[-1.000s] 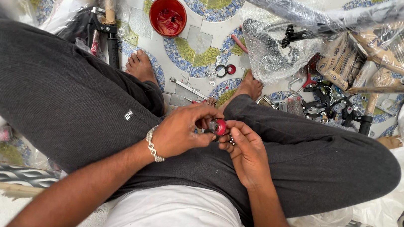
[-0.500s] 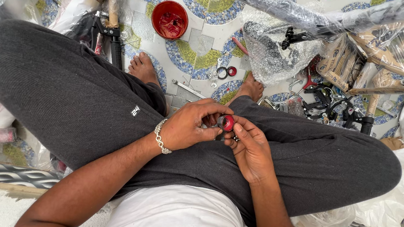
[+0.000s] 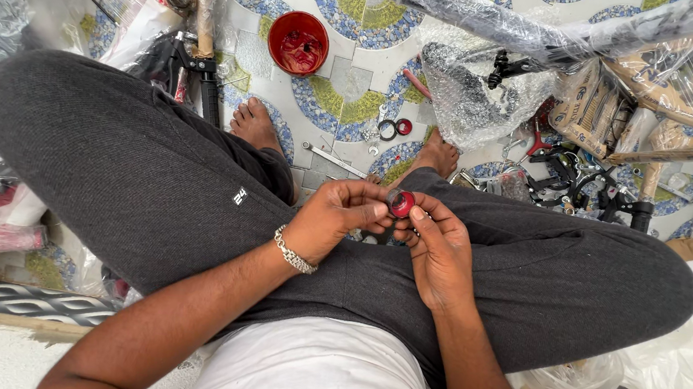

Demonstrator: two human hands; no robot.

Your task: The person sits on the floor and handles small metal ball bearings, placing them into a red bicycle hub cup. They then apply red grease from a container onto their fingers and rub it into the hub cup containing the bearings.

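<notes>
A left hand (image 3: 340, 215) and a right hand (image 3: 435, 247) meet above crossed legs, both pinching a small round red part (image 3: 400, 203) between fingertips; the left thumb and forefinger close on it from one side, the right thumb (image 3: 422, 222) presses up against it from the other, and the remaining fingers of both hands curl in loosely. The part sits just over the shins, between the two knees, clear of the floor. A silver chain bracelet (image 3: 296, 252) circles the left wrist. The person sits cross-legged in dark grey trousers (image 3: 134, 172) and a white shirt (image 3: 319, 372), bare feet resting on a patterned tile floor (image 3: 347, 104) of blue, green and white. Just beyond the feet lie a small black ring and a small red ring (image 3: 395, 127), side by side, with a thin metal rod (image 3: 333, 159) near them. Farther out stands a red bowl (image 3: 298, 44) holding a red substance. To the right, a bundle in bubble wrap (image 3: 467, 104) lies next to a tangle of black parts (image 3: 580, 180), with a red-handled tool partly hidden among them. Long frame tubes wrapped in clear plastic and brown paper (image 3: 675, 92) cross the top and right of the scene.
</notes>
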